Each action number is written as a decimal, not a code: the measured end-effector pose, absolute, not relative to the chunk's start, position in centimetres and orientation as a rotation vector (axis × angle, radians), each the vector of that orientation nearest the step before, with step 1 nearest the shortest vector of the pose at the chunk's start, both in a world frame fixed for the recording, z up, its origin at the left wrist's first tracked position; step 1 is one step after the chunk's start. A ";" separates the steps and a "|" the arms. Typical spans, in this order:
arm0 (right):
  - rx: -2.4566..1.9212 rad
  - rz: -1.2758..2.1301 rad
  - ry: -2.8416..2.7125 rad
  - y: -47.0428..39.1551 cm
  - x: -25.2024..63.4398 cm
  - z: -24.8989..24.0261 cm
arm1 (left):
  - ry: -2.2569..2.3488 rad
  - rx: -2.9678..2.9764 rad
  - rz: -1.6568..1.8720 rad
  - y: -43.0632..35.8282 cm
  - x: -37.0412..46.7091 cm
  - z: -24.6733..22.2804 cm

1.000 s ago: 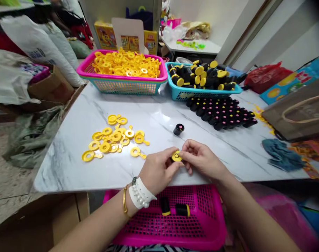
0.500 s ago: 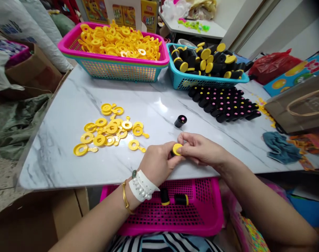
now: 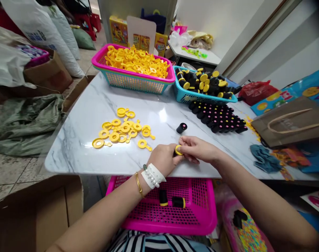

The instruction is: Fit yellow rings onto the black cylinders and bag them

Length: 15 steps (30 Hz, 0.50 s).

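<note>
Near the table's front edge, my left hand (image 3: 164, 157) is closed around a black cylinder with a yellow cap (image 3: 178, 150). My right hand (image 3: 198, 148) grips the same piece from the other side, its thumb against the yellow cap. Most of the black body is hidden by the fingers. Just beyond my hands, a single black cylinder (image 3: 182, 128) with a pink dot on its end rests on the table. To the left lies a loose pile of yellow ring-shaped pieces with tabs (image 3: 125, 127).
Behind stand a pink-rimmed basket (image 3: 138, 78) of yellow rings and a blue basket (image 3: 205, 98) of yellow-capped black cylinders. Black cylinders in rows (image 3: 219, 117) stand before it. A pink basket (image 3: 172, 224) below the table edge holds two capped cylinders. A paper bag (image 3: 290, 122) stands right.
The camera view has tilted and shifted, so the tabletop things appear lower and closer together. Both hands stay on the capped cylinder, whose yellow cap now faces slightly more to the side.
</note>
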State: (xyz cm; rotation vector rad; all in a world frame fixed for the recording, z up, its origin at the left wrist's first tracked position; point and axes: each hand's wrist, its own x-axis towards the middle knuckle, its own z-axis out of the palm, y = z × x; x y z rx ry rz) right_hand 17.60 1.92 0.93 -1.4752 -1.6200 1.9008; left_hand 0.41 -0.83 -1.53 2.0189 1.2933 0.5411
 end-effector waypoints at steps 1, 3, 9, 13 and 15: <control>-1.458 1.878 -1.617 1.6 17.5 1.0 | 1.311 2.032 0.509 -0.9 0.5 -1.4; -1.360 1.912 -1.578 0.6 17.6 0.9 | 1.312 2.064 0.463 -1.4 0.2 -1.1; -1.178 2.150 -1.401 -5.2 18.0 0.1 | 1.316 2.290 0.661 -5.0 -5.1 -1.2; -1.213 2.231 -1.422 -7.7 17.0 0.9 | 1.599 2.435 0.779 -4.7 -9.0 -1.6; -1.275 2.094 -1.530 -7.4 16.5 1.6 | 1.674 2.463 0.712 -3.7 -9.3 -1.8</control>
